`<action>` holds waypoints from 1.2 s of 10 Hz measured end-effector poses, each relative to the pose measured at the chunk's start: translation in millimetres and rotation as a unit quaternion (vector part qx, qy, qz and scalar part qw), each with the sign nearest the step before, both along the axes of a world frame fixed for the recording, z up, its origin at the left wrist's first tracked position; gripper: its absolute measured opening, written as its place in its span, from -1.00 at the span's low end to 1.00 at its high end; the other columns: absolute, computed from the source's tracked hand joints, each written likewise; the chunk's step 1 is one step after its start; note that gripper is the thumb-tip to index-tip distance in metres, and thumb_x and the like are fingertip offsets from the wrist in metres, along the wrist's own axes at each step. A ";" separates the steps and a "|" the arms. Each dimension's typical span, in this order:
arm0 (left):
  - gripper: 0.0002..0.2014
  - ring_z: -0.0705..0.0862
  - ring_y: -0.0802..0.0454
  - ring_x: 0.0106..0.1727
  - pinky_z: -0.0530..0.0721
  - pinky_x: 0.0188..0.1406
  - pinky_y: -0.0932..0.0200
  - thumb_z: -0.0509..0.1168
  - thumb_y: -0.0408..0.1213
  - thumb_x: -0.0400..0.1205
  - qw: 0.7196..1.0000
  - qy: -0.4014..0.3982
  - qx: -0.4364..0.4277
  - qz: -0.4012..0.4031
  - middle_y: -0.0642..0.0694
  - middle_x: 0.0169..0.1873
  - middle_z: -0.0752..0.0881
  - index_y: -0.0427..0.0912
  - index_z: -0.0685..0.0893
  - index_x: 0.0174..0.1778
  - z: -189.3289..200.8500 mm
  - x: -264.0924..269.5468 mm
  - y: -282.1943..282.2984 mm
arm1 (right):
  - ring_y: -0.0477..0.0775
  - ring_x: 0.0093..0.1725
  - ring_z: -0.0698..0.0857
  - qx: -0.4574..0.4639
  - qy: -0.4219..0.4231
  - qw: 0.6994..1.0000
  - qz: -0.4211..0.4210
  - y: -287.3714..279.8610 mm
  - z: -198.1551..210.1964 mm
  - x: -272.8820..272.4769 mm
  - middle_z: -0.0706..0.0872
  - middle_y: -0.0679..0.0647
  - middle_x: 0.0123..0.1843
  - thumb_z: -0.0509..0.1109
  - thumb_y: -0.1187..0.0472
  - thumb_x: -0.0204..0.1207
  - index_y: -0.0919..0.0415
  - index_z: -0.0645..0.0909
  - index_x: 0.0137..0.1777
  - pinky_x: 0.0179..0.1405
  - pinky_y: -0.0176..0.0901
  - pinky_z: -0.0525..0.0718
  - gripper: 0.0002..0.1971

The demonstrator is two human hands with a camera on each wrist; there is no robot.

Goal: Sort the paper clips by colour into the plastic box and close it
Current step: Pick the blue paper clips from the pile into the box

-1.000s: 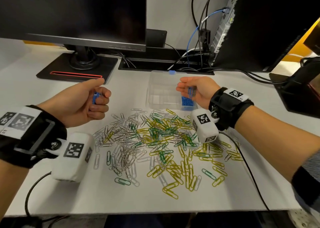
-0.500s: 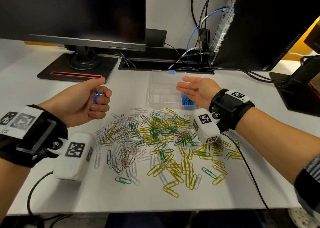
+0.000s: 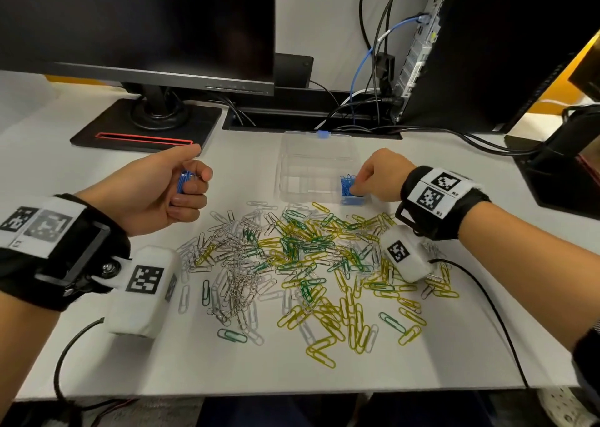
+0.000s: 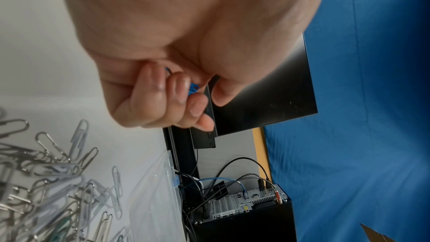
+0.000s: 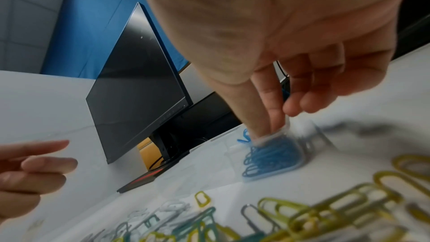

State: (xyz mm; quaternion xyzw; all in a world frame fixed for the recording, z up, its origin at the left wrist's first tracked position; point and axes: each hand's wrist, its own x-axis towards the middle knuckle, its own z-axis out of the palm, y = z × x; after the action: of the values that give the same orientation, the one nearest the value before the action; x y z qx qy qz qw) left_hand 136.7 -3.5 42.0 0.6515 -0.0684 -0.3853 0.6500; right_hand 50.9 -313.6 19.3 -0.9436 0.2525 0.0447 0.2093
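A white surface (image 3: 97,128) was seen strewn with yellow, green and silver paper clips (image 3: 302,264). Behind them lay a clear plastic box (image 3: 316,154), its near-right compartment filled with blue clips (image 3: 348,188). A dark monitor (image 3: 136,27), cables (image 3: 373,69) and a blue backdrop (image 4: 372,98) were visible. The left hand (image 3: 156,189) kept a closed grip on blue clips; the right hand (image 3: 380,176) was lowered into the compartment, its grip state indiscernible.
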 end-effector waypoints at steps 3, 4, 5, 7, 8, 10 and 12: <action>-0.56 0.20 0.15 -0.61 0.22 -0.76 0.34 0.10 0.04 0.71 1.000 -0.002 0.000 -0.003 -0.02 -0.52 0.28 -0.21 0.54 -0.34 -0.7 0.1 0.1 | -0.01 -0.18 0.64 -0.018 -0.045 0.999 -0.004 -4.1 2.0 -3.4 0.77 0.08 -0.11 0.54 0.18 0.46 0.24 0.80 -0.06 -0.43 -0.33 0.47 -0.86; -0.56 0.20 0.15 -0.60 0.22 -0.76 0.34 0.10 0.04 0.71 1.000 -0.003 0.000 -0.003 -0.02 -0.52 0.28 -0.21 0.55 -0.33 -0.6 0.1 0.3 | -0.06 -0.24 0.60 -0.021 -0.062 0.998 0.004 -7.7 0.7 -5.7 0.74 0.02 -0.19 0.52 0.18 0.49 0.20 0.80 -0.08 -0.44 -0.37 0.43 -0.89; -0.56 0.21 0.16 -0.61 0.21 -0.76 0.34 0.09 0.04 0.71 1.000 -0.002 0.000 -0.002 -0.01 -0.53 0.29 -0.21 0.55 -0.32 -0.3 -0.3 0.1 | -0.08 -0.26 0.60 -0.004 -0.080 0.997 0.000 -9.9 -0.1 -6.8 0.70 -0.02 -0.25 0.50 0.20 0.51 0.20 0.79 -0.11 -0.40 -0.33 0.49 -0.92; -0.57 0.21 0.16 -0.62 0.20 -0.75 0.35 0.09 0.03 0.71 1.000 -0.002 -0.003 -0.002 -0.01 -0.53 0.28 -0.21 0.55 -0.32 -0.1 -0.5 0.1 | 0.07 -0.10 0.72 0.052 -0.159 0.986 -0.005 -9.6 5.9 -6.8 0.77 0.01 -0.22 0.37 0.28 0.55 0.20 0.73 -0.20 -0.09 -0.06 0.71 -0.86; -0.56 0.20 0.16 -0.61 0.21 -0.77 0.35 0.10 0.03 0.71 1.000 0.000 -0.008 -0.003 -0.01 -0.52 0.27 -0.21 0.57 -0.34 -0.7 0.2 0.4 | 0.02 -0.15 0.77 0.121 -0.154 0.980 0.019 -2.1 6.8 -3.5 0.83 0.15 -0.11 0.31 0.32 0.58 0.21 0.66 -0.24 -0.28 -0.27 0.65 -0.82; -0.56 0.20 0.16 -0.61 0.22 -0.78 0.34 0.10 0.04 0.71 1.000 0.002 -0.009 -0.003 -0.01 -0.53 0.27 -0.21 0.57 -0.34 -1.7 1.0 0.7 | -0.11 -0.27 0.71 0.142 -0.102 0.984 0.029 3.8 8.8 2.9 0.81 0.16 -0.09 0.23 0.28 0.67 0.28 0.60 -0.08 -0.53 -0.52 0.53 -0.85; -0.56 0.19 0.16 -0.60 0.21 -0.77 0.34 0.10 0.04 0.71 1.000 0.005 -0.010 -0.002 -0.01 -0.52 0.26 -0.21 0.57 -0.34 -1.6 1.4 1.1 | 0.12 -0.14 0.81 0.170 -0.100 0.980 0.012 4.2 9.3 4.4 0.82 0.25 -0.09 0.24 0.28 0.67 0.30 0.60 -0.08 -0.23 -0.22 0.75 -0.85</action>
State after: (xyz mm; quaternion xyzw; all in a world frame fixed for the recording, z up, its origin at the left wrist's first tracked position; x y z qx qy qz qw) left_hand 138.1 -2.4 40.5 0.6431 -0.0706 -0.3889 0.6559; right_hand 55.4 -309.4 28.6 -0.8968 0.2073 -0.0051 0.3907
